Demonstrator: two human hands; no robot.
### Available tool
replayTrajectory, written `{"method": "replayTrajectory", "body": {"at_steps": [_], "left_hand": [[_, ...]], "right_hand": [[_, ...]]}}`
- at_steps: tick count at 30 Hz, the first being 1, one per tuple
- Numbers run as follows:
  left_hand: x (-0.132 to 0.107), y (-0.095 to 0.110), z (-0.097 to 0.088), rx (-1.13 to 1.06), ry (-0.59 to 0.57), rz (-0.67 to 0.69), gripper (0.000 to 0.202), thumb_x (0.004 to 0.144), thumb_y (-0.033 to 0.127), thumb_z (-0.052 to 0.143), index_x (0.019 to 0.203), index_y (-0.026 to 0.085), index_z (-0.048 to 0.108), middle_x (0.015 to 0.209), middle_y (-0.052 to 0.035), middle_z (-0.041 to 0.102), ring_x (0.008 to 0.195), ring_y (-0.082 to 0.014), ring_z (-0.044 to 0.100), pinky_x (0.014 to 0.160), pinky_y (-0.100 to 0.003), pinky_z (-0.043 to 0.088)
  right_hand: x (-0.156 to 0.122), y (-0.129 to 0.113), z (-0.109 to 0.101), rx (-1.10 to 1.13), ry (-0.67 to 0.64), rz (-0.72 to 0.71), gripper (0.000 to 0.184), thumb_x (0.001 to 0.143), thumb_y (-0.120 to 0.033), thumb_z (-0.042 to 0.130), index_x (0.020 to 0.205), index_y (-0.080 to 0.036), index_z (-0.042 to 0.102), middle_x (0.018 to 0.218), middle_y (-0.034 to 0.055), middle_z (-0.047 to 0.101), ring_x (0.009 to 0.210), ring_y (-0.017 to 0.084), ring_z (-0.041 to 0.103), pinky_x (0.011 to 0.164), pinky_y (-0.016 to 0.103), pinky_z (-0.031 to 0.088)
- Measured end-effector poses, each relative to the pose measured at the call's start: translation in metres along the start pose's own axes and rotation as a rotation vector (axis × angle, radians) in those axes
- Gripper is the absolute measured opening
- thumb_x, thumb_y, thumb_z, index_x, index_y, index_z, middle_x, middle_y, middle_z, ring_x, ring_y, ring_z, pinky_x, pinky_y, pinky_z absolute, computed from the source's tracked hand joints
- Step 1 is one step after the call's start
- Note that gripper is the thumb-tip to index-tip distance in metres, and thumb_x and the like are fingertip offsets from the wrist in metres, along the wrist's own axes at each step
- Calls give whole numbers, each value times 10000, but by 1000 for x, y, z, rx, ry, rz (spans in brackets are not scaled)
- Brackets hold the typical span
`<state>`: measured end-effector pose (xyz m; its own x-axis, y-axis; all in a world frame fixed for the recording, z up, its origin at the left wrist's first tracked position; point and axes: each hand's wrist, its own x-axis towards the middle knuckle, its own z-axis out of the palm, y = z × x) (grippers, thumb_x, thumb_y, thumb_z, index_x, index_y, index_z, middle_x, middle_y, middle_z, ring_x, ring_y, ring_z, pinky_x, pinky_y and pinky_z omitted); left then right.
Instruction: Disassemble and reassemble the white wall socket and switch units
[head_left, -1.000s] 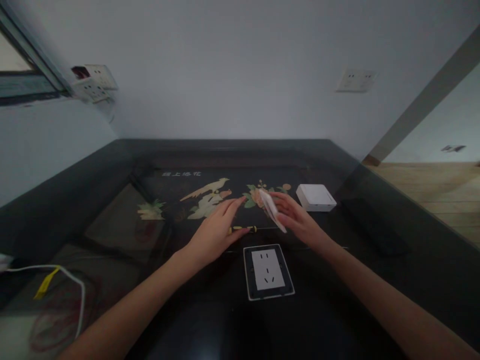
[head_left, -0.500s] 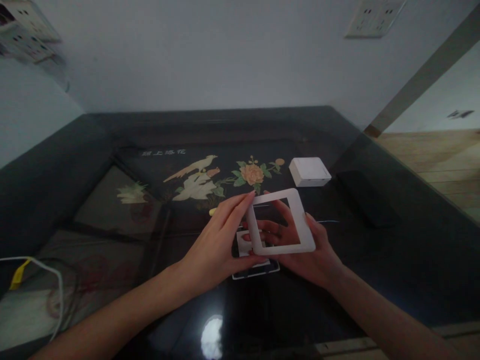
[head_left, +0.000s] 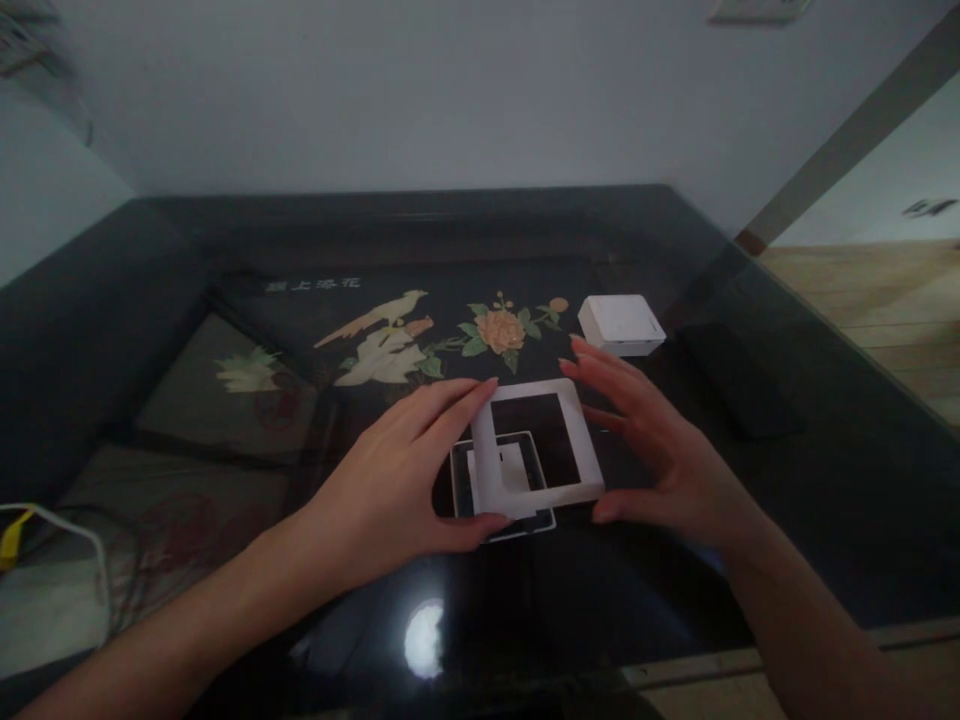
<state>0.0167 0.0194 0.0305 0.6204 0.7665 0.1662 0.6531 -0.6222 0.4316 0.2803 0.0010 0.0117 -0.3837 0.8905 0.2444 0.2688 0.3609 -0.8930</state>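
Observation:
A white square frame (head_left: 584,440) with a large square opening is tilted above the glass tabletop. My left hand (head_left: 397,465) grips its left side, fingers at the upper corner and thumb at the lower one. My right hand (head_left: 667,450) is open on the frame's right side; its thumb lies close to the lower right corner, and whether it touches cannot be made out. Partly covered by the frame is a dark square base with a pale rim (head_left: 540,522). Through the opening, a white plate (head_left: 512,468) shows inside that base.
A white box (head_left: 621,322) stands farther back on the right. Beside it lies a dark flat object (head_left: 739,380). A white cable (head_left: 94,545) with a yellow tag (head_left: 13,540) is at the left. The black glass table (head_left: 637,610) ends at a wall behind.
My right hand has come off the frame's right side and spread its fingers. The frame has moved slightly left in my left hand. The view has tilted down a little.

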Motion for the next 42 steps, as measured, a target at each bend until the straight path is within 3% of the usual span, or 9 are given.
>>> {"method": "replayTrajectory", "body": {"at_steps": [4, 7, 11, 17, 23, 31, 37, 42], "left_hand": [[-4, 3, -7, 53, -49, -21, 887, 699, 496, 723, 1463, 244, 352, 1432, -97, 490, 1260, -328, 522, 1083, -461, 440], [-8, 3, -8, 84, -80, -29, 883, 689, 517, 731, 1451, 246, 376, 1419, -100, 510, 1241, -335, 540, 1079, -473, 441], [-13, 2, -6, 110, -174, -82, 862, 694, 551, 730, 1437, 278, 390, 1439, -84, 509, 1257, -344, 537, 1070, -481, 441], [-12, 4, 8, 216, -382, -145, 837, 662, 452, 815, 1375, 193, 460, 1427, -161, 528, 1243, -375, 557, 1019, -494, 477], [-13, 2, 17, 202, -347, -157, 745, 717, 439, 775, 1352, 201, 466, 1381, -161, 568, 1192, -374, 601, 933, -481, 528], [-12, 2, 14, 191, -371, -145, 752, 707, 414, 793, 1350, 199, 465, 1380, -163, 571, 1172, -370, 619, 920, -468, 543], [-6, 9, 11, 233, -447, -185, 867, 616, 373, 874, 1349, 157, 465, 1399, -194, 547, 1183, -388, 608, 934, -484, 543], [-7, 9, 10, 251, -441, -147, 837, 643, 387, 856, 1348, 173, 459, 1396, -193, 549, 1173, -381, 616, 930, -481, 547]], "right_hand": [[-2, -2, -3, -205, -110, -44, 884, 719, -429, 799, 1467, -413, 329, 1554, 25, 374, 1425, 307, 347, 1126, 541, 379], [-4, 0, 1, -275, -165, -42, 929, 682, -458, 818, 1470, -386, 329, 1548, 45, 384, 1404, 305, 387, 1136, 512, 373], [-6, 1, 11, -330, -231, 24, 815, 763, -387, 763, 1464, -360, 348, 1530, 57, 403, 1389, 290, 412, 1126, 499, 388], [-6, 7, 26, -409, -335, 61, 802, 758, -298, 763, 1451, -272, 360, 1505, 104, 421, 1388, 271, 404, 1134, 491, 380], [-4, 13, 27, -378, -360, 84, 819, 770, -272, 749, 1473, -293, 330, 1533, 95, 391, 1410, 277, 376, 1144, 515, 357], [-4, 15, 28, -342, -358, 113, 839, 749, -302, 775, 1467, -321, 341, 1522, 84, 397, 1396, 285, 393, 1139, 520, 363], [-2, 14, 28, -362, -370, 107, 840, 727, -301, 799, 1448, -292, 367, 1512, 96, 404, 1391, 278, 399, 1143, 503, 362], [-2, 13, 27, -359, -380, 117, 862, 718, -303, 804, 1455, -308, 357, 1517, 94, 391, 1392, 290, 393, 1141, 514, 361]]}}
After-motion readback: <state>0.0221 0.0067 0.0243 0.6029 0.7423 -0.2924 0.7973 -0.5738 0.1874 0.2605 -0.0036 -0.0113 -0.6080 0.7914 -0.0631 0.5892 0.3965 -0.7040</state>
